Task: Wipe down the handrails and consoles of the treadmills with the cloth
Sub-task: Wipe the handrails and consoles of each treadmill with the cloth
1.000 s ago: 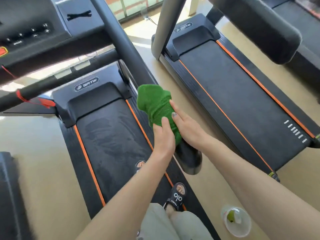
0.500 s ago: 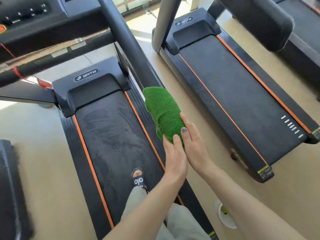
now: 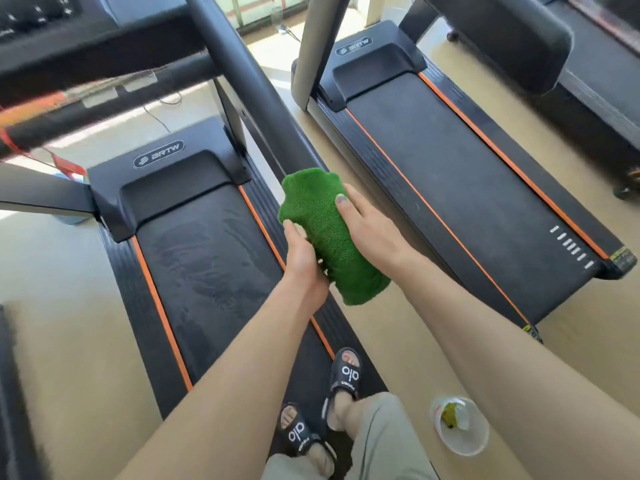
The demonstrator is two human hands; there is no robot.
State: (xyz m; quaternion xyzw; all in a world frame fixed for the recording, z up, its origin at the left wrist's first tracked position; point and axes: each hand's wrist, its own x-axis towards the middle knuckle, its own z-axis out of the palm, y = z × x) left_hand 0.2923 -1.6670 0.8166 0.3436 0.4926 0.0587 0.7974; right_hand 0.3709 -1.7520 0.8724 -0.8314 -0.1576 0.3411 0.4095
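The green cloth (image 3: 329,233) has slid up the handrail (image 3: 256,98); both hands, left hand (image 3: 304,261) and right hand (image 3: 370,223), grip it. Console (image 3: 52,26) looks unwiped.

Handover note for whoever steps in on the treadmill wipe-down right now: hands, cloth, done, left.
Left hand: grips the green cloth from its left side.
Right hand: holds the cloth from the right.
Cloth: wrapped around the lower end of the right handrail of the near treadmill.
Done: cannot tell how much is wiped.
Left: judging by this view, console, crossbar, neighbouring treadmill.
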